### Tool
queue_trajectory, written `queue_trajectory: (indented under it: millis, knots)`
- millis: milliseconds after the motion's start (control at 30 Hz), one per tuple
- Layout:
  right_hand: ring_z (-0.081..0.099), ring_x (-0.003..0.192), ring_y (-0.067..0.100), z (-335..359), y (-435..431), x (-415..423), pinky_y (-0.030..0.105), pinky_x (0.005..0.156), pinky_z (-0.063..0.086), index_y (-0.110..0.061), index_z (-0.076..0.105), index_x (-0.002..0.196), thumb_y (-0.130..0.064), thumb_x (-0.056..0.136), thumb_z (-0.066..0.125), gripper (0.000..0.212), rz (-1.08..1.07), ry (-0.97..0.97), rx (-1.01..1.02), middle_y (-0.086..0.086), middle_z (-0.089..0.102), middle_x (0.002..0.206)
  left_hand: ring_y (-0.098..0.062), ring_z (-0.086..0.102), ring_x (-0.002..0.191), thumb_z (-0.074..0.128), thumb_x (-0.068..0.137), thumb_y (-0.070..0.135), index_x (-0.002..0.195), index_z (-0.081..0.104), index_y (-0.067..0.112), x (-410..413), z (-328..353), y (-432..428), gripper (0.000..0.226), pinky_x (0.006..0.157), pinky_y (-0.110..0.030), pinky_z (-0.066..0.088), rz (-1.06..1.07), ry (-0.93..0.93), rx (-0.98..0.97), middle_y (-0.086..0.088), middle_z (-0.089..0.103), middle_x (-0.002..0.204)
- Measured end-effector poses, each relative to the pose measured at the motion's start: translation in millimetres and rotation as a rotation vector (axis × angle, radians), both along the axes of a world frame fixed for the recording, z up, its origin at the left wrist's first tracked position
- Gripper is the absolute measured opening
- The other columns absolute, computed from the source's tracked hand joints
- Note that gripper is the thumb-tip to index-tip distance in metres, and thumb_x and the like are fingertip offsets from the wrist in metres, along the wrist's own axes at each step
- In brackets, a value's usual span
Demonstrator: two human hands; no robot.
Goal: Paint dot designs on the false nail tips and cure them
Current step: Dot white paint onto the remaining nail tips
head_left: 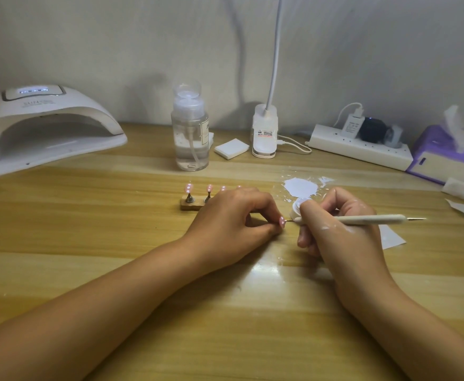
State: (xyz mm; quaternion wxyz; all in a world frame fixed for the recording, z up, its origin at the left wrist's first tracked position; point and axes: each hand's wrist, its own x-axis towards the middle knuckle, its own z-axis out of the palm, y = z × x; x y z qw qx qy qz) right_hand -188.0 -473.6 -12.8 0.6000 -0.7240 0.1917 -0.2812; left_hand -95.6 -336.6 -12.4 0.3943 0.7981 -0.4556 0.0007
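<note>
The pink nail tip (282, 221) sits at centre frame, pinched by the left hand (231, 218), whose fingers (266, 213) close together on it low over the desk (115, 243). It is a tiny, light, stiff shell, glossy and probably slippery, and any wet dots would smear at a touch. The sensible hold is by its edges or underside, never the painted face.

Just to its right, the right hand (341, 235) has its fingers (308, 209) curled round the white dotting pen (371, 219). The pen's fine point reaches the nail's right edge, though actual contact is too small to tell. The tip looks pale pink with shiny highlights.

More pink tips (188, 187) stand on pegs in a wooden holder (190, 207), up and to the left of the hands. The curing lamp (46, 127) sits at upper left.
</note>
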Motion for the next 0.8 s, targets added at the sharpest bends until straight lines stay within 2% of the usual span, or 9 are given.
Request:
queue_trajectory:
  millis: [133, 233, 300, 400, 467, 600, 800]
  knots:
    - [0.046, 0.049, 0.022, -0.9, 0.0, -0.5, 0.033, 0.053, 0.037, -0.020, 0.047, 0.054, -0.025, 0.066, 0.062, 0.020, 0.013, -0.001, 0.002, 0.011, 0.057, 0.046, 0.010, 0.049, 0.065, 0.075, 0.082, 0.020, 0.084, 0.073, 0.024, -0.2, -0.1, -0.4, 0.005, 0.062, -0.019, 0.031, 0.006, -0.008, 0.002, 0.015, 0.062, 0.078]
    - [0.045, 0.044, 0.017, -0.7, 0.1, -0.7, 0.026, 0.045, 0.036, -0.021, 0.046, 0.055, -0.023, 0.068, 0.061, 0.020, 0.005, -0.023, 0.020, 0.009, 0.057, 0.045, 0.012, 0.049, 0.066, 0.075, 0.082, 0.020, 0.084, 0.073, 0.024, 0.2, -0.4, -0.3, 0.005, 0.063, -0.020, 0.033, 0.007, -0.008, -0.003, 0.016, 0.063, 0.079]
    - [0.041, 0.038, 0.009, 0.0, -1.1, -1.1, 0.019, 0.038, 0.033, -0.023, 0.047, 0.055, -0.021, 0.069, 0.060, 0.019, -0.042, -0.093, 0.076, 0.004, 0.053, 0.044, 0.010, 0.052, 0.072, 0.075, 0.083, 0.021, 0.084, 0.073, 0.026, 0.5, -0.8, -0.6, 0.005, 0.068, -0.025, 0.039, 0.012, -0.008, -0.004, 0.018, 0.064, 0.080]
    - [0.039, 0.042, 0.005, 4.9, -6.8, -1.5, 0.016, 0.040, 0.031, -0.029, 0.051, 0.066, -0.027, 0.080, 0.070, 0.024, -0.098, -0.222, 0.078, -0.006, 0.049, 0.049, 0.002, 0.057, 0.084, 0.074, 0.084, 0.023, 0.085, 0.072, 0.030, 0.8, -1.2, -0.5, 0.007, 0.079, -0.029, 0.045, 0.012, -0.002, -0.005, 0.020, 0.068, 0.083]
    - [0.044, 0.045, 0.004, 7.3, -12.5, -1.4, 0.016, 0.044, 0.034, -0.026, 0.056, 0.076, -0.030, 0.090, 0.073, 0.023, -0.108, -0.262, 0.041, -0.007, 0.056, 0.055, 0.002, 0.058, 0.087, 0.073, 0.085, 0.024, 0.086, 0.071, 0.032, 1.4, -1.6, -0.3, 0.009, 0.078, -0.022, 0.043, 0.004, 0.001, 0.002, 0.020, 0.069, 0.085]
    - [0.049, 0.047, 0.001, 4.1, -23.7, 2.1, 0.019, 0.051, 0.035, -0.019, 0.065, 0.078, -0.036, 0.095, 0.067, 0.024, -0.150, -0.196, -0.018, -0.008, 0.060, 0.057, 0.008, 0.056, 0.083, 0.074, 0.085, 0.022, 0.086, 0.072, 0.032, 0.6, -1.1, 0.3, 0.010, 0.069, -0.005, 0.035, 0.008, 0.000, 0.006, 0.020, 0.069, 0.085]
    - [0.045, 0.047, 0.004, -5.4, -30.1, 8.4, 0.028, 0.056, 0.030, -0.021, 0.064, 0.078, -0.035, 0.103, 0.053, 0.031, -0.141, -0.067, -0.026, -0.009, 0.058, 0.054, 0.011, 0.055, 0.080, 0.073, 0.084, 0.024, 0.089, 0.071, 0.036, -0.6, 0.0, 0.3, 0.013, 0.066, -0.007, 0.034, 0.025, 0.009, 0.025, 0.020, 0.070, 0.088]
